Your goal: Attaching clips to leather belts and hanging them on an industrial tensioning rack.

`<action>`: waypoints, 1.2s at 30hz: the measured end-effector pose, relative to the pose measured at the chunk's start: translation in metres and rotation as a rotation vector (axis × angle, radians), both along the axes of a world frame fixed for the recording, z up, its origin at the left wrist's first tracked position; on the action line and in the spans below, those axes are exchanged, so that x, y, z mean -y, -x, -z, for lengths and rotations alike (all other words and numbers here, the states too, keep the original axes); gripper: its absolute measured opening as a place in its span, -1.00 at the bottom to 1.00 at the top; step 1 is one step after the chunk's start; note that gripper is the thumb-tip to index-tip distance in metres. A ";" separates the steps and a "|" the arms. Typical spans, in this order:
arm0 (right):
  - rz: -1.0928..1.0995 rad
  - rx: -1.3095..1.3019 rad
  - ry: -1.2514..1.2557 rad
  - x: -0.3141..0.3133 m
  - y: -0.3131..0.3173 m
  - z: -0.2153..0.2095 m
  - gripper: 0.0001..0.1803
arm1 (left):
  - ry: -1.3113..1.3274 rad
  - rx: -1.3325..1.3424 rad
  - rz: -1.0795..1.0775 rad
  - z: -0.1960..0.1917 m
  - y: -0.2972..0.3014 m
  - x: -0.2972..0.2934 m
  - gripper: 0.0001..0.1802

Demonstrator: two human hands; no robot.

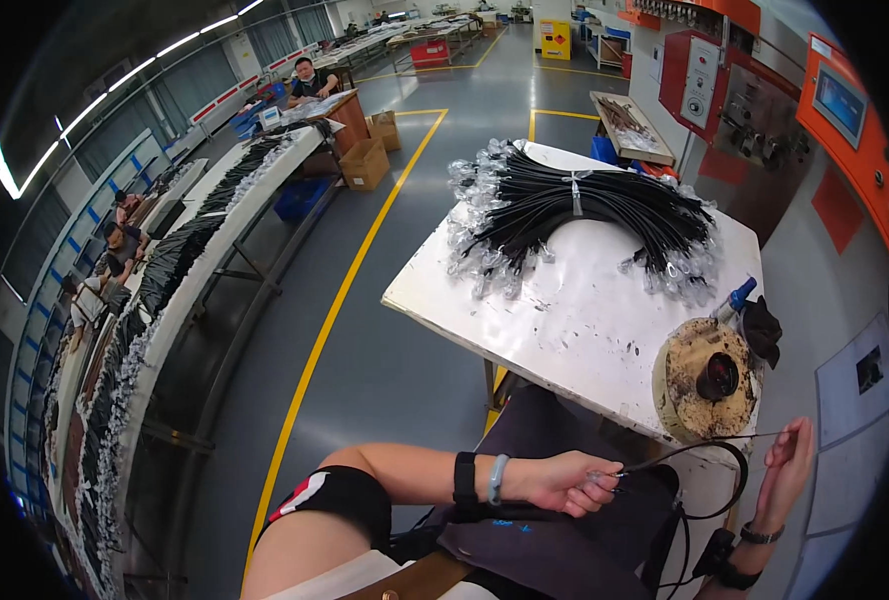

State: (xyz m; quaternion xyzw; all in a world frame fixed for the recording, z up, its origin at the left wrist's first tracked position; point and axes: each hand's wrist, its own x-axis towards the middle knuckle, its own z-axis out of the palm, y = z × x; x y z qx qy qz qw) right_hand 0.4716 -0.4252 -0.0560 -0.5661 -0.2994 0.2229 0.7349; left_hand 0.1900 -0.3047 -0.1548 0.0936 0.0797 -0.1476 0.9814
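My left hand point(573, 484) is closed round one end of a black cable point(733, 495), with a small shiny tip showing at its fingers. The cable loops out to the right beside the table and hangs down below. At the lower right, my right hand point(787, 470) pinches a thin dark strand that runs across from the cable. Its fingertips are partly turned away. Just above the hands, on the table corner, stands a round tan block point(685, 380) with dark stains and a small dark cup point(718, 378) on top.
A tied bundle of black cables point(575, 200) with clear plastic end covers lies on the white table point(525, 310). A blue-capped bottle point(740, 297) and a black cloth point(762, 330) sit at its right edge. Orange machines point(850, 130) stand right; several people work along benches left.
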 end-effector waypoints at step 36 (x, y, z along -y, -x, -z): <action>0.042 0.005 -0.031 0.022 -0.001 -0.003 -0.73 | 0.045 -0.037 0.006 -0.011 -0.020 -0.008 -0.58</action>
